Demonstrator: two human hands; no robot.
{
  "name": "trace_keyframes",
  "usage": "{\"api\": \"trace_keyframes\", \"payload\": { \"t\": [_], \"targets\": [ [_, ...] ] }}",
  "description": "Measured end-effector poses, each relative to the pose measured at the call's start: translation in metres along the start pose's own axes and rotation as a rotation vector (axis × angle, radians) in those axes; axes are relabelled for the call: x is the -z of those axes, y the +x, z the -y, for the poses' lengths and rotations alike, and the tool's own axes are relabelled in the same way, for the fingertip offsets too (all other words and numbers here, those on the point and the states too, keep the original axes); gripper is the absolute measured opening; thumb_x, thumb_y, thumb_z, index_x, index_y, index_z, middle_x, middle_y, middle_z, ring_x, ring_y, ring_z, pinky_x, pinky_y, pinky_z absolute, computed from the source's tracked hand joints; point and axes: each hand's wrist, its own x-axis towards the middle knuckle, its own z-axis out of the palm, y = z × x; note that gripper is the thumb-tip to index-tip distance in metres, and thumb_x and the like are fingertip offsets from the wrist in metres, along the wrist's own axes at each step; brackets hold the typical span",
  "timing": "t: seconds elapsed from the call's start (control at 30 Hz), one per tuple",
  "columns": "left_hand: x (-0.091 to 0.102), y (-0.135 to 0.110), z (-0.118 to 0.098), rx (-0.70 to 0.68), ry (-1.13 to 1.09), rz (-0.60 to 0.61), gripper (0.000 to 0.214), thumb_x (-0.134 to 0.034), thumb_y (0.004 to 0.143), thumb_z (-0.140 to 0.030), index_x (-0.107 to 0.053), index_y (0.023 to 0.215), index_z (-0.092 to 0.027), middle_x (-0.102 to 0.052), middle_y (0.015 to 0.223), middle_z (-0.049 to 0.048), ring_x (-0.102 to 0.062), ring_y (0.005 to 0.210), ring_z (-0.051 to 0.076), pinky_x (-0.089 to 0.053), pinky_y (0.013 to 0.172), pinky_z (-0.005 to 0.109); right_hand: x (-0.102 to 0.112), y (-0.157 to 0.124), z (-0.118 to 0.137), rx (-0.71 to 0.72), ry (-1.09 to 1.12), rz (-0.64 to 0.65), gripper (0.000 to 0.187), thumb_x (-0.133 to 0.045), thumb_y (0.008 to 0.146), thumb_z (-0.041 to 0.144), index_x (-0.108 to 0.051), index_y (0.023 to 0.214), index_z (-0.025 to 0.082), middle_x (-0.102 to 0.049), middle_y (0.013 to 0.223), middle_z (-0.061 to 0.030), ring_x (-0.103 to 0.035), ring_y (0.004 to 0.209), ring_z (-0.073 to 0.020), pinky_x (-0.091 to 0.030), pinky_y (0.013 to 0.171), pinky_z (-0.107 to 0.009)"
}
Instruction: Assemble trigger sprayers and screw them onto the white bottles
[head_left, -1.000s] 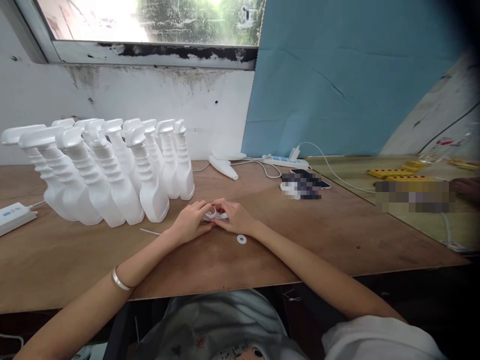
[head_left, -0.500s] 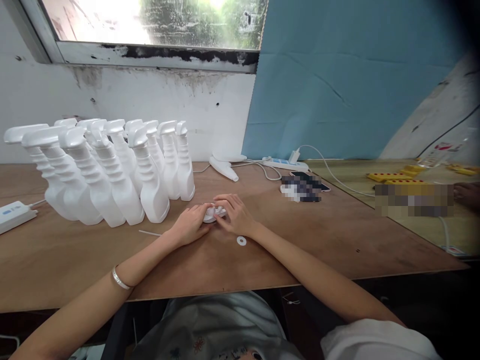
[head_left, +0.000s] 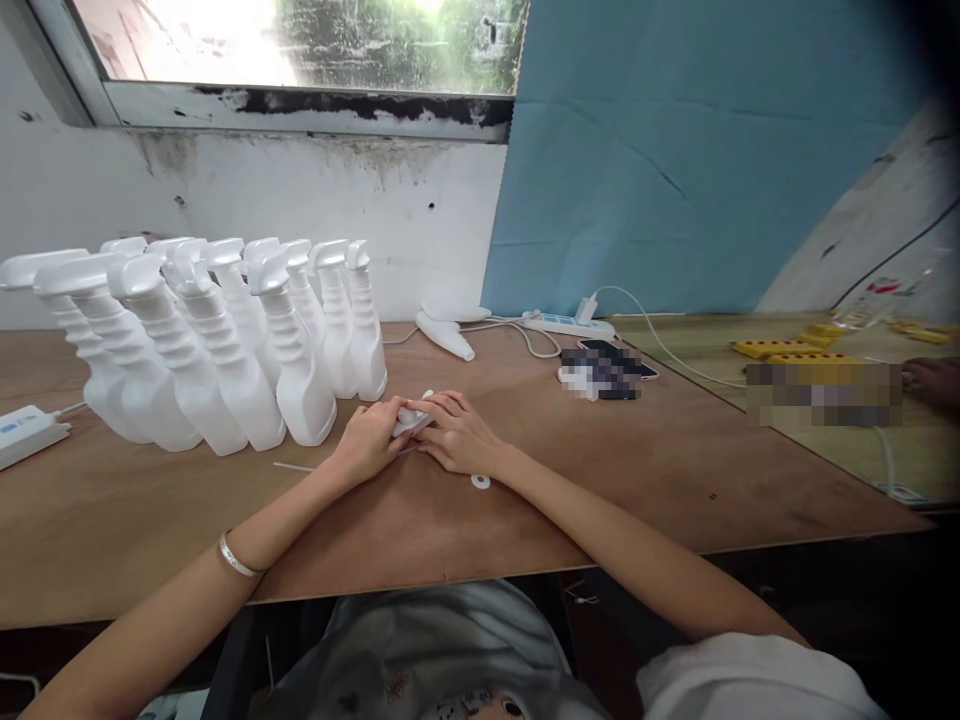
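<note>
Close together over the tabletop, my left hand (head_left: 367, 438) and my right hand (head_left: 463, 437) both grip a small white spray head (head_left: 409, 419). Fingers cover much of it, so its full shape is hidden. A thin white tube (head_left: 294, 467) pokes out on the left of my left forearm; whether it joins the spray head I cannot tell. Just below my right hand a flat white ring (head_left: 480, 481) lies on the brown table (head_left: 525, 520). Several white spray bottles (head_left: 304, 400) stand upright in a cluster left of my hands.
A white hairdryer-shaped object (head_left: 446, 335) lies near the wall. Behind to the right are a power strip (head_left: 570, 325) with a plugged-in charger and a phone (head_left: 637, 362). A white box (head_left: 31, 435) with a cable sits far left. Another person's hand (head_left: 934, 382) shows at far right.
Both hands have shifted slightly left with the spray head, which is now tilted and more covered by my right fingers. The ring and the bottles stay in place.
</note>
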Motion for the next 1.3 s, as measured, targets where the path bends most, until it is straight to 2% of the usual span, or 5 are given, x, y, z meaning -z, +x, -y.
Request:
{"api": "trace_keyframes", "payload": {
  "t": [0.2,0.53,0.97,1.17,1.3],
  "targets": [
    [-0.001,0.001,0.003,0.005,0.026,-0.018,0.024,-0.046,0.079,-0.026,-0.045,0.102,-0.018,-0.06,0.093,0.0075,-0.056,0.088,0.023,-0.039,0.073,0.033,-0.002,0.0,-0.004,-0.019,0.0,0.024,0.015,-0.051,0.081,0.027,-0.063,0.074,0.02,-0.045,0.127,-0.0041,-0.039,0.112,-0.0223,-0.031,0.094,-0.041],
    [0.003,-0.001,0.001,0.003,0.002,0.0,0.027,-0.044,0.079,-0.025,-0.043,0.106,-0.019,-0.061,0.097,0.0073,-0.058,0.087,0.023,-0.04,0.073,0.034,0.001,-0.005,-0.025,-0.099,0.013,-0.05,0.02,-0.035,0.088,0.017,-0.053,0.089,0.012,-0.053,0.101,-0.0136,-0.046,0.099,-0.0198,-0.037,0.084,-0.034],
    [0.002,-0.001,0.001,0.006,-0.009,-0.007,0.027,-0.044,0.08,-0.024,-0.042,0.106,-0.02,-0.061,0.101,0.0068,-0.058,0.088,0.022,-0.041,0.072,0.033,-0.007,-0.006,-0.021,0.005,-0.065,0.171,0.018,-0.043,0.086,0.022,-0.059,0.082,0.016,-0.06,0.083,-0.006,-0.048,0.08,-0.0169,-0.031,0.069,-0.029],
    [0.002,-0.001,0.001,0.018,0.005,0.003,0.027,-0.044,0.08,-0.026,-0.042,0.106,-0.02,-0.061,0.102,0.0064,-0.059,0.087,0.023,-0.041,0.074,0.034,0.0,-0.011,-0.044,0.012,-0.143,0.119,0.014,-0.047,0.084,0.019,-0.06,0.081,0.017,-0.062,0.077,-0.0051,-0.048,0.077,-0.0174,-0.031,0.066,-0.03],
    [0.002,0.0,0.002,0.02,-0.013,0.014,0.026,-0.043,0.081,-0.026,-0.042,0.106,-0.021,-0.061,0.101,0.0062,-0.059,0.087,0.022,-0.04,0.075,0.034,0.01,-0.021,-0.07,-0.125,-0.074,-0.065,0.021,-0.041,0.087,0.019,-0.06,0.081,0.017,-0.063,0.077,-0.0059,-0.052,0.074,-0.017,-0.036,0.067,-0.03]
  ]
}}
